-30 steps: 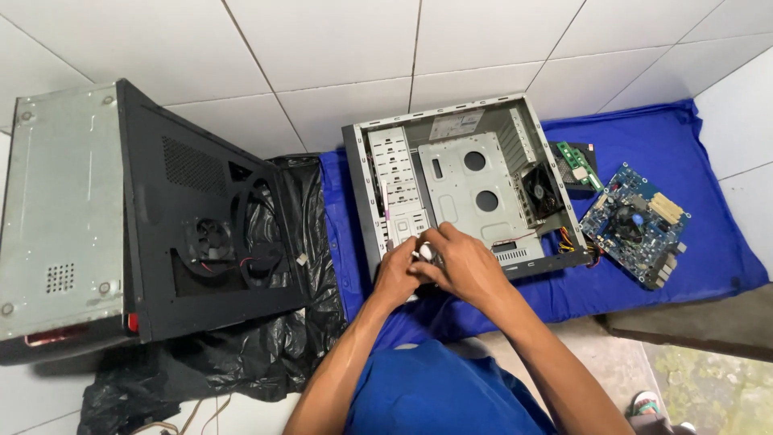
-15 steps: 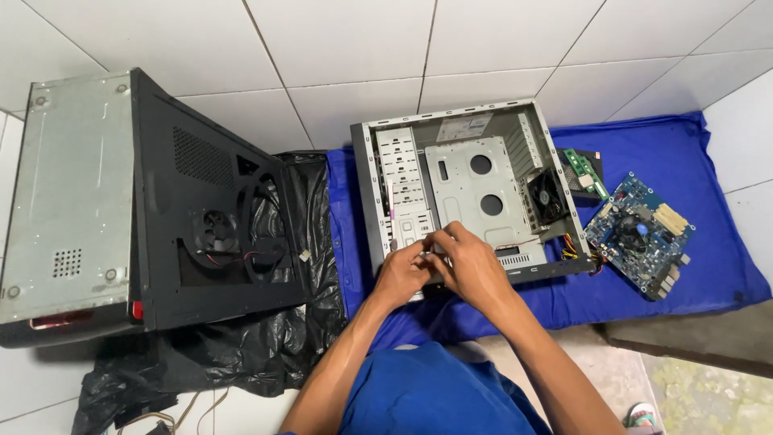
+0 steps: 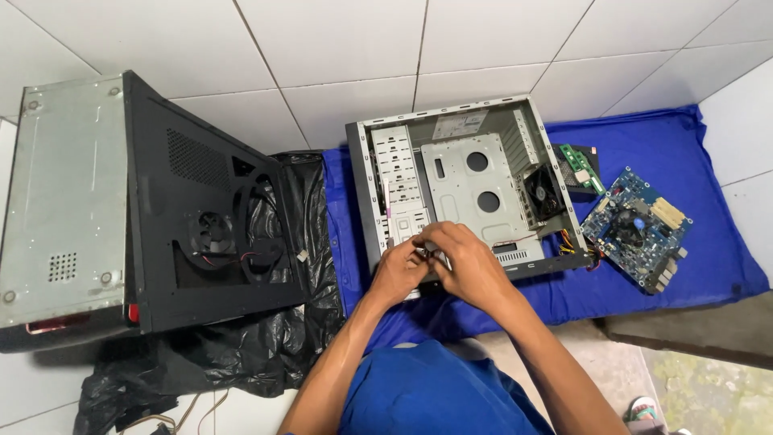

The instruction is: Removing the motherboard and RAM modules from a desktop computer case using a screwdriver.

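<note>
Metal case (image 3: 475,173), stiff and sharp-edged: my left hand (image 3: 398,272) and right hand (image 3: 467,264) are pinching something small at its front edge; I can't tell what.

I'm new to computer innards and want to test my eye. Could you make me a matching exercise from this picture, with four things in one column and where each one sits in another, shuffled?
Things:
1. open computer case
2. blue circuit board
3. black side panel with fan
4. black plastic bag

Places:
A. leaning up at the far left, beside a grey metal cover
B. crumpled on the floor tiles, under the panel's lower edge
C. on the blue cloth, right of the case
D. middle of the cloth, with both hands at its near edge

Pairs: 1-D, 2-C, 3-A, 4-B
</note>
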